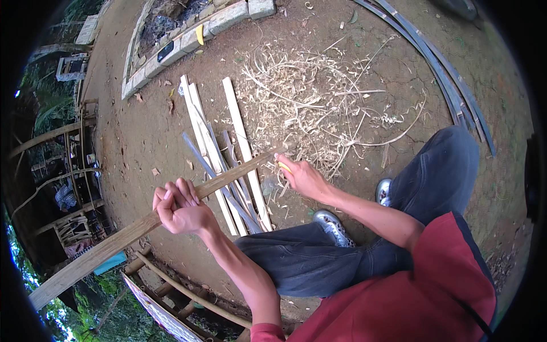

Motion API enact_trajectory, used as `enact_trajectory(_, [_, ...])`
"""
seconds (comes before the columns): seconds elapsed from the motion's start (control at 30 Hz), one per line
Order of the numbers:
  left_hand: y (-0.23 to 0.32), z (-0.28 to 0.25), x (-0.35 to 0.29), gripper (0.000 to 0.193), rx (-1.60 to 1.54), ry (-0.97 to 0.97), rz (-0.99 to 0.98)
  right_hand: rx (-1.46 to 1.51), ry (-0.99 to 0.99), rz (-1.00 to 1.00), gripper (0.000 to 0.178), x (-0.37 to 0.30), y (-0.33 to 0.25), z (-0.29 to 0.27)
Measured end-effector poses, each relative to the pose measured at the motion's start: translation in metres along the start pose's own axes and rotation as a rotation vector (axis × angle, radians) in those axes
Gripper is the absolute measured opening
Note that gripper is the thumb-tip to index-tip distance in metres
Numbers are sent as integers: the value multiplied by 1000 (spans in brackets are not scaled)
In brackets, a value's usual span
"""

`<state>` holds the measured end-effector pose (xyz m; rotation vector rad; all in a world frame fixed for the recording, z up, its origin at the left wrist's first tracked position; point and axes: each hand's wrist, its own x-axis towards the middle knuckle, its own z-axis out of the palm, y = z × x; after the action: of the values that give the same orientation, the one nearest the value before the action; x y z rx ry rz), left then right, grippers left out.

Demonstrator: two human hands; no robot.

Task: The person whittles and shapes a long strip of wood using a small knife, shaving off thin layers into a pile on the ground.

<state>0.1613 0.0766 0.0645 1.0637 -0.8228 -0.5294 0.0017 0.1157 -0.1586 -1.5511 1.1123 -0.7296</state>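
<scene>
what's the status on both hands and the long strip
Left hand closed around strip. Right hand on yellow tool by strip's far end. Strip held slanting over slats. Shavings littering ground beyond.

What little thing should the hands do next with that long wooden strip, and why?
Maybe one light stroke away from the left hand, along the far end of the wooden strip. The right hand holds a yellow thing, perhaps a tool, near that end; the left hand grips the strip farther back, and curly shavings lie beyond.
</scene>
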Motion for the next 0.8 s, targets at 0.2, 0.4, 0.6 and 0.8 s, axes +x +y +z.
enact_trajectory(0.2, [3,5,-5,26,18,-24,3,-12,-47,263,41,-6,45,-9])
enact_trajectory(0.4, [1,4,0,26,12,-23,24,-30,24,-16,42,-6,11,3])
enact_trajectory(0.6, [1,15,-2,25,41,-44,36,-265,-15,119,43,-13,78,-5])
enact_trajectory(0.8, [1,10,1,27,26,-5,22,-38,106,-125,43,1,-7,-3])
